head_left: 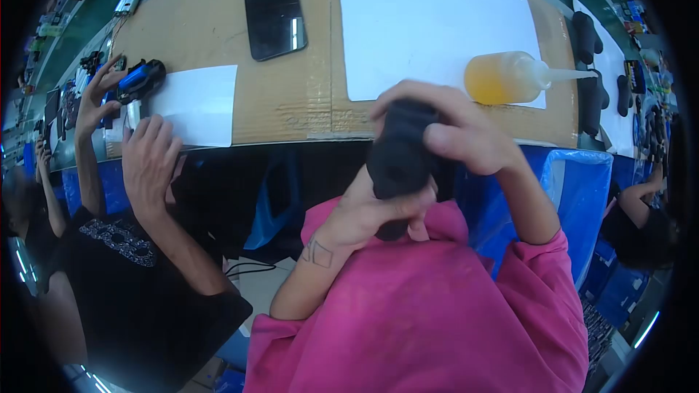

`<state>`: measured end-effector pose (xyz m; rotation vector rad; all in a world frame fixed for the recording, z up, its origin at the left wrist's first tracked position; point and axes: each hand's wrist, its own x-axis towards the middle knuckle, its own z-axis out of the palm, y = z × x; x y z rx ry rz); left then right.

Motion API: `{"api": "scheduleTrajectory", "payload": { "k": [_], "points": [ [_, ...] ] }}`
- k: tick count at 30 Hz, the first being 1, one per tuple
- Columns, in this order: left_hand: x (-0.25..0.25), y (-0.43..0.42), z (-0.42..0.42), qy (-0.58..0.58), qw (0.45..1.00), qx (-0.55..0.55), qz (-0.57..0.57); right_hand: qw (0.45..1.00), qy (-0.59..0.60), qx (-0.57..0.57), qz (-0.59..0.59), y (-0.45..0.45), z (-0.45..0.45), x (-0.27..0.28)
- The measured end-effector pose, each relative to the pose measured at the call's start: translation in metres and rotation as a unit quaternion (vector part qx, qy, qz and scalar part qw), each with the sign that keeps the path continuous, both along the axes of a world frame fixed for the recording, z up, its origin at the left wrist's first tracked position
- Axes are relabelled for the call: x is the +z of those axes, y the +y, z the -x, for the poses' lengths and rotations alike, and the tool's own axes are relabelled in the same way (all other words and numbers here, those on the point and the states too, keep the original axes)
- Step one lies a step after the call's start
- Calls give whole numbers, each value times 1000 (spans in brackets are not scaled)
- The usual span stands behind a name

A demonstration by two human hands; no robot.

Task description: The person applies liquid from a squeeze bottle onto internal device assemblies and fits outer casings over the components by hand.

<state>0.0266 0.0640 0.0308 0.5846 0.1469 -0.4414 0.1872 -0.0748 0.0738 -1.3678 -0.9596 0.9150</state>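
Observation:
A thick black cylindrical object, wider at the near end, is held between my two hands in front of my pink top; its exact kind does not show. My right hand wraps over its upper part, with the thumb on its side. My left hand grips its lower part from below, fingers closed. Part of it is hidden by my fingers, and the hands are slightly blurred. Just beyond my right hand a squeeze bottle of yellow liquid with a long nozzle lies on the cardboard-covered table.
A black phone lies near a large white sheet. At left, a co-worker's hands work by a blue-and-black device over a smaller white sheet. Several black parts lie at right. A blue-lined bin stands below.

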Motion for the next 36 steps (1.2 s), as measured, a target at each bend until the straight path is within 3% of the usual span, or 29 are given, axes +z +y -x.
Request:
{"api": "scheduleTrajectory", "payload": {
  "k": [3, 7, 10, 11, 14, 19, 22, 28, 36],
  "points": [
    [5, 12, -1, 26, 999, 43, -9, 995, 53, -27, 77, -1, -1, 2],
    [23, 12, -1, 29, 997, 72, 19, 991, 0, -70, 115, 7, 6, 2],
    [28, 15, 0, 12, 996, 93, 9, 975, -163, -150, -10, 16, 7, -3],
    [29, 16, 0, -7, 993, 120, -19, 975, -163, -151, -9, 16, 7, 0],
    [37, 12, -4, -9, 984, 167, -61, 935, -323, -146, -16, 2, 8, 17],
    [54, 5, -15, 40, 967, 243, -67, 937, -305, -162, -45, -14, 33, 32],
    [60, 7, -20, 57, 962, 267, -24, 884, -447, -132, -28, -16, 42, 27],
    [64, 6, -25, 54, 947, 314, 37, 856, -467, -211, -75, -3, 52, 17],
    [59, 7, -30, 67, 945, 319, -12, 832, -512, -204, -59, 2, 58, 6]
  ]
}}
